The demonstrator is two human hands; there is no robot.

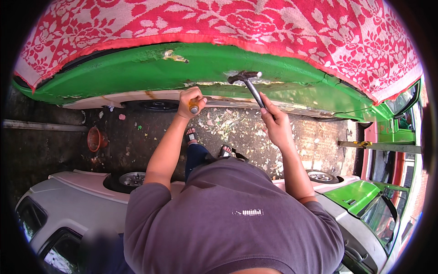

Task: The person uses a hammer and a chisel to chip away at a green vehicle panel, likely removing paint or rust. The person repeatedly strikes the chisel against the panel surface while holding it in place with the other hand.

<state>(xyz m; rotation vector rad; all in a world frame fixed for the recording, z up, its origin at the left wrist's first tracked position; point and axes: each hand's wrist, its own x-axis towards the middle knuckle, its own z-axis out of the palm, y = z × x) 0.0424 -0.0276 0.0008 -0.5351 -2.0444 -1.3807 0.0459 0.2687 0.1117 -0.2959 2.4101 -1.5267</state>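
My left hand (186, 101) is closed around an amber-handled tool (195, 109), its round butt end turned toward me. The tool's far end is hidden by the fist, close to the lower edge of the green vehicle panel (137, 68). To its right, my right hand (278, 125) grips the dark metal shaft of a hammer (252, 89). The hammer head is raised in front of the panel, up and to the right of my left fist; whether it touches the metal I cannot tell. Bare, chipped patches and rough edges mark the green paint around both hands.
A red and white floral cloth (246, 20) covers the vehicle's upper part. Paint flakes litter the ground (219, 125) by my sandalled feet. An orange bucket (95, 139) stands at left. Close behind me is a grey and green vehicle (86, 196). Metal poles jut in from both sides.
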